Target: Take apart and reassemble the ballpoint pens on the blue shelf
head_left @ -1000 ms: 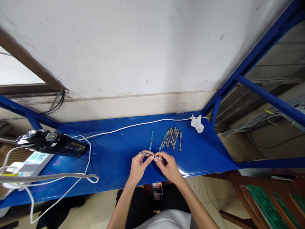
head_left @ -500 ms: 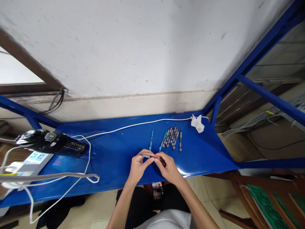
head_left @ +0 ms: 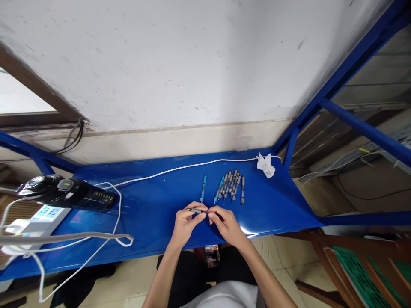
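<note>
A grey pen point(head_left: 195, 210) is pinched between the thumb and fingers of my left hand point(head_left: 186, 222), over the front part of the blue table. My right hand point(head_left: 225, 222) is closed at the pen's right end, fingertips close to those of my left hand; its grip partly hides that end. Just beyond my hands, a single blue pen point(head_left: 203, 187) lies on the table. To its right is a group of several grey pens point(head_left: 231, 185) with a blue pen point(head_left: 219, 188) at its left side. One more grey pen point(head_left: 242, 190) lies apart at the right.
Crumpled white tissue point(head_left: 266, 165) sits at the back right of the blue table point(head_left: 154, 196). A white cable point(head_left: 180, 169) crosses the back. On the left are a black bottle point(head_left: 80, 193), a power strip point(head_left: 48, 218) and looped cables. Blue posts point(head_left: 290, 149) rise at the right.
The fingers of my right hand have shifted slightly at the pen's right end. The pen stays in my left hand, and the pens on the table lie as before.
</note>
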